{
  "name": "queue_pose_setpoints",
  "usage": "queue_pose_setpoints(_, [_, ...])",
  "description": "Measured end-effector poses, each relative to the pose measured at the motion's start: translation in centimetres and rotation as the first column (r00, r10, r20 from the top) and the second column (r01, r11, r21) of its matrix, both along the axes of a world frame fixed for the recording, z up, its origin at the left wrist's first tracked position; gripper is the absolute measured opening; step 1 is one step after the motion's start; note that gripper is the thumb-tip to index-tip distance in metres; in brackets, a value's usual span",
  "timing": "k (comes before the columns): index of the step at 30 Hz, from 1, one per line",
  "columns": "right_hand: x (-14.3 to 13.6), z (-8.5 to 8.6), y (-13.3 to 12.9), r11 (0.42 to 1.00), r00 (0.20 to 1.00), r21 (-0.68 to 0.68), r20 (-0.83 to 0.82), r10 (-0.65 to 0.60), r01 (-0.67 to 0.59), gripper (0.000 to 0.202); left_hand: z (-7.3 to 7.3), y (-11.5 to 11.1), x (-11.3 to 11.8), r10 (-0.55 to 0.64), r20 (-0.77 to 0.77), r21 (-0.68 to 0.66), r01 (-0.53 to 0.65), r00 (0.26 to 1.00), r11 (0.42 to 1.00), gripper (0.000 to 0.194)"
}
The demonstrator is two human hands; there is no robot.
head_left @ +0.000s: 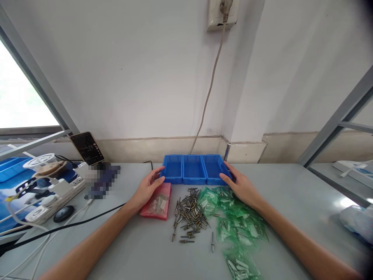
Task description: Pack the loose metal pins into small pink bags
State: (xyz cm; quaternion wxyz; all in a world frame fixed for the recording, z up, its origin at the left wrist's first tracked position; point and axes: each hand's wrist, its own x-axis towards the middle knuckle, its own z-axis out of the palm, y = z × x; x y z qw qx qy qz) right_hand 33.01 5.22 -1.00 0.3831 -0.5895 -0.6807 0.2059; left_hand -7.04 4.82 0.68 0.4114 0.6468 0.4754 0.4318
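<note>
Pic's bright w/ blown-out window [25, 89] at L, tabletop [346, 202] glare R, 1 pixelated patch [101, 182].

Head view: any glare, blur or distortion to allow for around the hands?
Head view, center: left hand, right hand and blue bins look reasonably clear; head view, left: window blown out white, pixelation below the phone; head view, right: glare on the gray tabletop, dark corners; head view, bottom: forearms look stretched, probably wide-angle distortion.
</note>
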Motion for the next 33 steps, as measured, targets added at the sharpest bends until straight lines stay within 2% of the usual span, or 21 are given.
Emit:
queue_pose_setpoints(12, [0.12,-0.42,0.34,1.0,0.999,-0.01,-0.027,0.023,-0.023,0.082,-0.54,0.31,-0.24,-0.019,0.037,-0.002,0.019,0.999,1.0,0.063])
queue_pose_setpoints(19, [0.3,-0.72,0.7,0.999,0.999,-0.026,-0.035,0.032,-0.033,0.085,-0.36,0.39,0.02,0.02,0.009,0.007,-0.02,1.0,1.0,0.063])
queue_pose_setpoints(33, [-0.02,-0.41,0.56,1.0,0.999,-0.01,-0.023,0.023,-0.023,0.082,-0.67,0.58,0.14,0.051,0.028,0.005,-0.051,0.998,0.999,0.05])
